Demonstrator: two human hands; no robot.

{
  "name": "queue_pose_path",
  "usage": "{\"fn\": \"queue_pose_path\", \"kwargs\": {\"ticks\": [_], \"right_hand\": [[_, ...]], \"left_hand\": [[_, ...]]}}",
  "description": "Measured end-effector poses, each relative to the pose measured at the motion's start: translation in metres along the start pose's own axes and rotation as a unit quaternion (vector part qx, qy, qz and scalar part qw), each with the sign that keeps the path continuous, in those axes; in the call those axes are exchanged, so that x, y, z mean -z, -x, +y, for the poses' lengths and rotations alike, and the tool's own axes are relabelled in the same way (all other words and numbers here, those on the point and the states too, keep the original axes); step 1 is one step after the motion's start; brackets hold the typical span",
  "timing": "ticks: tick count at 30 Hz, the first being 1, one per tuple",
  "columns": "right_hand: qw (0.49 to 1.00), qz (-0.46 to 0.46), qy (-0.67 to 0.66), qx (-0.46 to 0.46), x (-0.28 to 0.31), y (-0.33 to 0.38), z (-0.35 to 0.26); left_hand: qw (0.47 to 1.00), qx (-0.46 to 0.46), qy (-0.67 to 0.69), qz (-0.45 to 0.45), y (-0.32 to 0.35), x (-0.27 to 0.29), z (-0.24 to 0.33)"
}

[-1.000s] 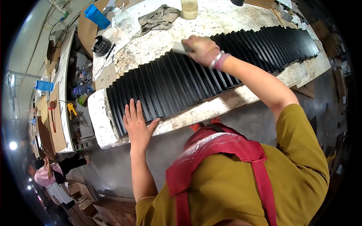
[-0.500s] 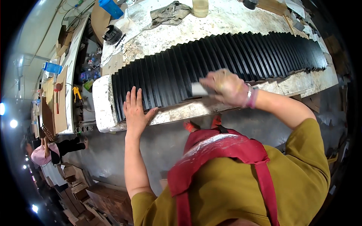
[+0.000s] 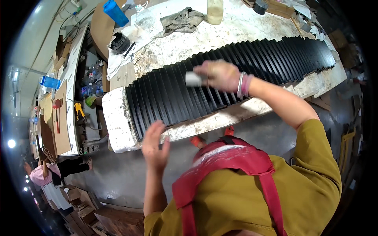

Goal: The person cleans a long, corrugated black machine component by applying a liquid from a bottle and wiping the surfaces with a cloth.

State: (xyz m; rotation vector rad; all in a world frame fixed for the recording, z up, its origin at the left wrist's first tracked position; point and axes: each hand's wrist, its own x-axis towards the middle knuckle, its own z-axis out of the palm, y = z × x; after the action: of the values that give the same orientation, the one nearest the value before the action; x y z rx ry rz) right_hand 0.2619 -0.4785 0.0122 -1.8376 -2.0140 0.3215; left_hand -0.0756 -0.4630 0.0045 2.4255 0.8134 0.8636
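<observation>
A long row of black slats (image 3: 173,96) lies side by side across the table, its ends uneven. My right hand (image 3: 222,75) is closed round a pale rectangular block (image 3: 193,79), over the middle-left part of the row; motion smears it a little. Whether the block touches the slats I cannot tell. At the near left edge of the row hovers my left hand (image 3: 156,145), slightly blurred, its thumb apart from its fingers and nothing in it. A white-wrapped block (image 3: 118,122) sits against the left end of the row.
On the pale, stained table (image 3: 157,59) lie a crumpled grey cloth (image 3: 183,20), a jar of yellowish liquid (image 3: 215,11), a black cup (image 3: 119,43) and a blue bottle (image 3: 115,13). Another person (image 3: 45,175) stands at far left, beside a side bench (image 3: 71,114).
My left hand has lifted off the slats and come nearer to me. My right hand has moved left and farther away with the pale block. The whole view has shifted slightly.
</observation>
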Motion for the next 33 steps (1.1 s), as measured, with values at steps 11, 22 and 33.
{"fn": "queue_pose_path", "kwargs": {"ticks": [11, 22, 33], "right_hand": [[0.998, 0.006, 0.018, 0.058, 0.003, 0.097, -0.031], [0.993, -0.060, 0.023, 0.103, 0.019, 0.071, -0.028], [0.998, 0.038, -0.006, 0.052, -0.022, 0.003, -0.039]], "left_hand": [[0.899, 0.130, 0.249, -0.335, 0.000, -0.141, -0.001], [0.867, 0.245, 0.344, -0.263, 0.012, -0.113, 0.010], [0.845, 0.333, 0.367, -0.198, 0.021, -0.108, -0.001]]}}
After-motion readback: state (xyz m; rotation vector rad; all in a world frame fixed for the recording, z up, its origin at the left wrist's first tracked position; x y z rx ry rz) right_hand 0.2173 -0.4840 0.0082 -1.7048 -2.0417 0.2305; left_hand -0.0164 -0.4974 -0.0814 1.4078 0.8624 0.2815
